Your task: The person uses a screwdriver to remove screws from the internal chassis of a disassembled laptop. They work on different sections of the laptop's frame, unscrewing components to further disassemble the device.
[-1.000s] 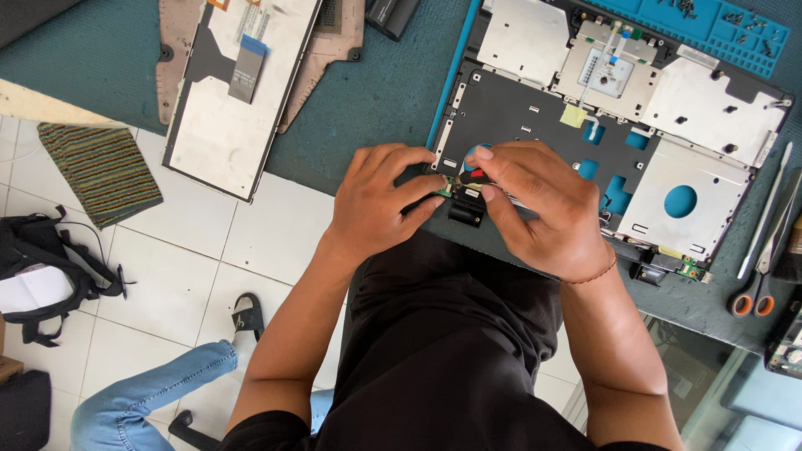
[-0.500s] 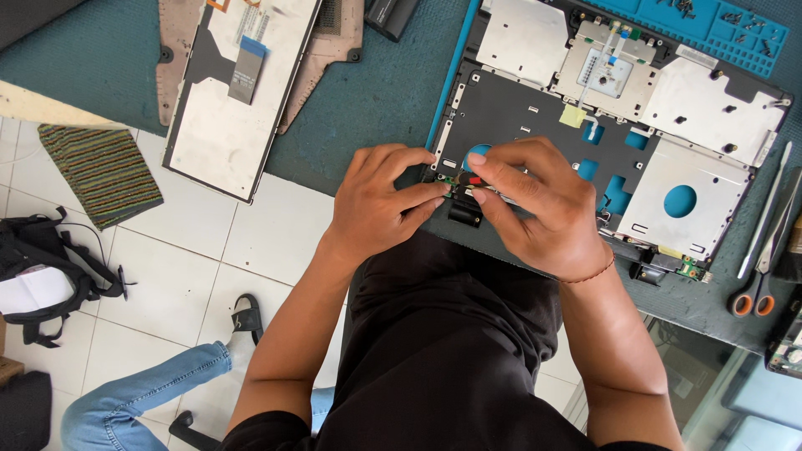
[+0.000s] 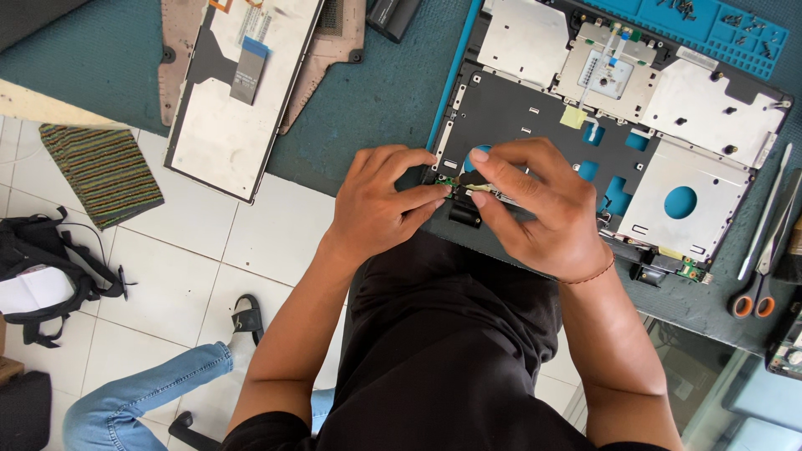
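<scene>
An opened laptop base (image 3: pixel 535 108) lies on the teal mat, with metal shield plates and blue cut-outs showing. Both hands work at its near left corner. My left hand (image 3: pixel 380 205) pinches a small black and green connector part (image 3: pixel 461 200) at the edge of the base. My right hand (image 3: pixel 535 205) presses its fingertips onto the same small part from the right. The fingers hide most of it.
A removed keyboard (image 3: pixel 230 100) lies face down at the upper left on a brown panel. Scissors (image 3: pixel 756 292) and tweezers lie at the right edge. A blue screw tray (image 3: pixel 702 25) is at the top right. Below, a backpack (image 3: pixel 42 276), striped cloth and another person's jeans leg (image 3: pixel 142 392).
Both hands shifted slightly up and left on the corner of the base. The red bit seen between the fingers earlier is now covered.
</scene>
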